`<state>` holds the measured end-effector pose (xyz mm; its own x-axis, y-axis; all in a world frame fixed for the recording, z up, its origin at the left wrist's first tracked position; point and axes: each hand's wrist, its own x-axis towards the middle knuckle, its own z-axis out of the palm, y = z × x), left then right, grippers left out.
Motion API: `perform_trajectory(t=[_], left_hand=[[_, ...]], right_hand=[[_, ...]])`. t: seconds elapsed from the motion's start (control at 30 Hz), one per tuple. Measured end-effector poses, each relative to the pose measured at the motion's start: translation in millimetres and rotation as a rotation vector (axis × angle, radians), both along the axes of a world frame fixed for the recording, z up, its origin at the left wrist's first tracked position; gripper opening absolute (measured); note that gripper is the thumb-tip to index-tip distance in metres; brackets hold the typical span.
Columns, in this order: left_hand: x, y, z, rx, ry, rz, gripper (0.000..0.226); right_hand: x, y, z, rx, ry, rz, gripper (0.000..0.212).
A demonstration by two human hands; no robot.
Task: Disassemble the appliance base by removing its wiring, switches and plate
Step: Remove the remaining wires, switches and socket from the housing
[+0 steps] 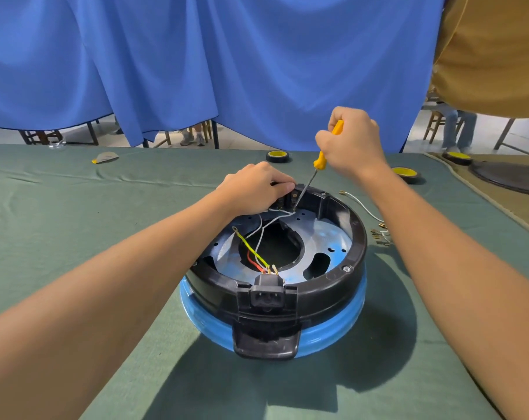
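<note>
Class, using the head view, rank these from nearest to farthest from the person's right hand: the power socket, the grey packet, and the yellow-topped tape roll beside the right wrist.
1. The tape roll, just to the right of the right hand.
2. The power socket, on the near rim of the appliance base.
3. The grey packet, far off to the left.

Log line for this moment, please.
right hand grips screwdriver, tip at far-rim switch | left hand grips switch | white wire at terminal

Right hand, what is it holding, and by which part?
The right hand holds the screwdriver by its yellow handle; the left hand grips a switch on the base rim.
</note>
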<state>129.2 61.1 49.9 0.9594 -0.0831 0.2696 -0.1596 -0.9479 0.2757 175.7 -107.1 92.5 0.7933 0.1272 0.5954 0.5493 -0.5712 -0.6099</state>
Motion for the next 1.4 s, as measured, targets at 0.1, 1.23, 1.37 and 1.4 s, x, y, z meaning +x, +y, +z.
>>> perform_trajectory(t=[0.1, 1.23, 1.37, 1.4], left_hand=[[0, -1, 2, -0.014, -0.005, -0.001, 0.029], [-11, -8, 9, -0.080, 0.054, 0.042, 0.016], [-9, -6, 7, -0.062, 0.040, 0.023, 0.033], [-9, -6, 8, -0.067, 0.048, 0.018, 0.034]], right_hand=[[-1, -2, -1, 0.012, -0.046, -0.001, 0.030], [-48, 33, 16, -0.603, -0.350, 0.198, 0.035], [-37, 23, 19, -0.440, -0.248, 0.165, 0.034], [-36, 18, 16, -0.394, -0.251, 0.152, 0.035]])
